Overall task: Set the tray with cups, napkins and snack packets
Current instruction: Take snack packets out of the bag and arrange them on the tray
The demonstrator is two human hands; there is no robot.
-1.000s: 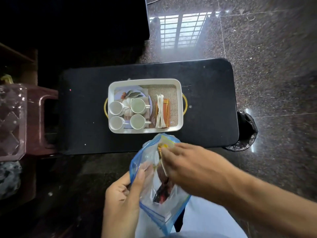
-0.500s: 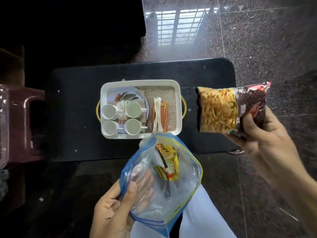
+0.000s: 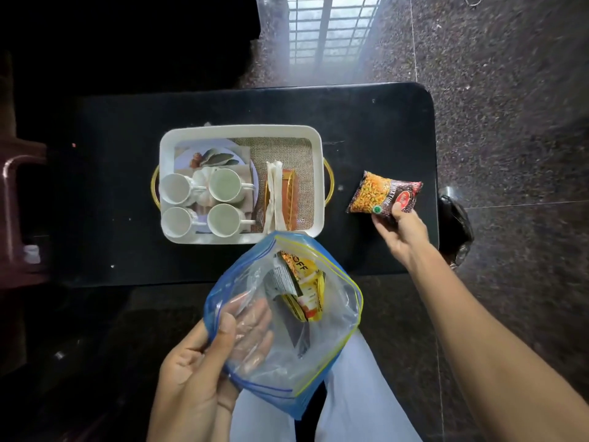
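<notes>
A white tray (image 3: 242,130) with gold handles sits on the black table (image 3: 366,122). Several white cups (image 3: 223,185) stand in its left half. A holder with white napkins (image 3: 275,193) lies in its right half. My right hand (image 3: 400,232) grips a dark snack packet (image 3: 384,194) by its near corner, low over the table to the right of the tray. My left hand (image 3: 204,362) holds open a clear blue-edged zip bag (image 3: 318,352) in front of the table. A yellow packet (image 3: 306,295) shows inside the bag.
A brown plastic stool (image 3: 19,199) stands left of the table. A dark crumpled bag (image 3: 457,224) lies on the polished stone floor (image 3: 510,122) at the table's right end. My lap in pale trousers is under the zip bag.
My right hand pulled the snack packet out of the zip bag, swung it to the right and has now lowered it toward the table beside the tray. My left hand keeps holding the bag.
</notes>
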